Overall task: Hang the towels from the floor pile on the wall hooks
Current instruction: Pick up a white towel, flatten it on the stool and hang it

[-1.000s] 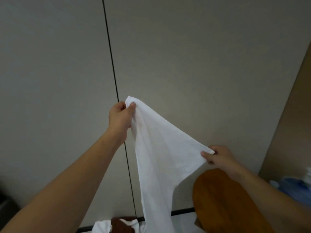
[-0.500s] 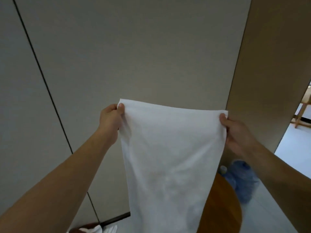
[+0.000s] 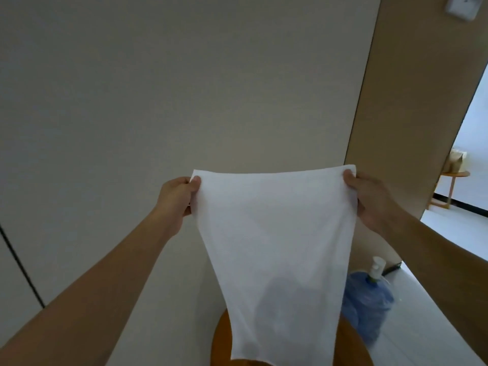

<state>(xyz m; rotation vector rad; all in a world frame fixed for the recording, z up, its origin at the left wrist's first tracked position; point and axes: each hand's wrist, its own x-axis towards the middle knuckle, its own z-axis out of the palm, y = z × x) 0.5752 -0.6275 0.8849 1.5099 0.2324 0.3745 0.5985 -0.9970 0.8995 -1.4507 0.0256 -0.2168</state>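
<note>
the grey wall (image 3: 184,88) fills the view and no hook is visible. the white towel (image 3: 274,233) hangs spread before it — the left hand (image 3: 175,198) and right hand (image 3: 369,199) each pinch a top corner. the step seems to be carrying; the next move calls for finding a hook.

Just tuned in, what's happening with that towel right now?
A person holds a white towel up in front of a plain wall. The left hand pinches its top left corner and the right hand grips the top right one, so the top edge is spread wide and the rest hangs down. No hook is in view, so it is not hung yet. Below sit a round wooden table and a blue water jug.
</note>
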